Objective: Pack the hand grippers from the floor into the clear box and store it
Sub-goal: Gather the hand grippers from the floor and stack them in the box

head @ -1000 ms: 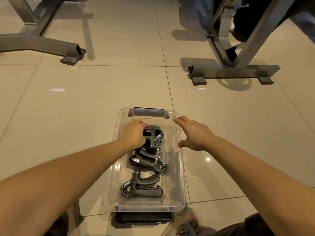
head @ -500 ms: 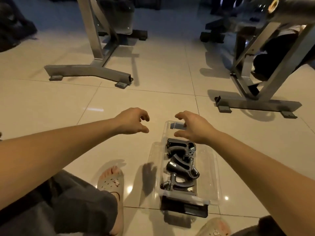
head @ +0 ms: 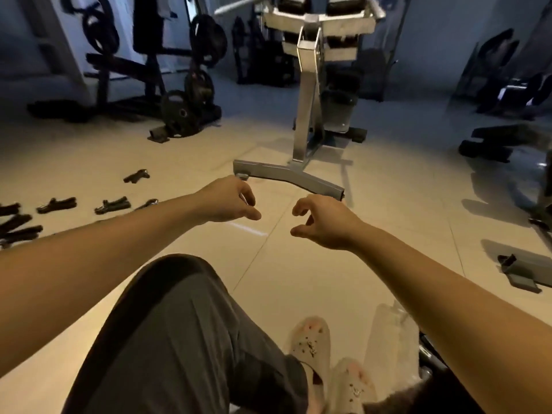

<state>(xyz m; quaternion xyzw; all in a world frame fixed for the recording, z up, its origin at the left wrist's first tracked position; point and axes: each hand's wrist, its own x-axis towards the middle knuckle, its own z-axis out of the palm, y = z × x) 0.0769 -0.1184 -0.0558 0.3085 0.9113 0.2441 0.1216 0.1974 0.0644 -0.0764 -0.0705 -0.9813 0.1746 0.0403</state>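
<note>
1. Hand grippers: several dark ones lay loose on the floor at my far left, in a scattered row, with one set farther back. The picture's edge cut off the leftmost, so I made no count. Neither grip held one.
2. Clear box: only a pale, blurred translucent wall showed at bottom right, just beside the slippers and partly under the right forearm. I could not read its contents.
3. Left grip: released, fingers loosely curled round nothing, held above the floor and well apart from the grippers.
4. Right grip: likewise released and empty, near the left grip but not touching it.
5. Step in hand, as I judged it: between loads. The floor lot was not yet collected, so storing could not begin.
6. Next move, as I judged it: a reach down and leftward to the nearest gripper, a firm hold round its handles, then a carry across the body to the box on the right.
7. Surroundings: a grey trouser leg below, a silver machine frame ahead, and weight plates at back left.
</note>
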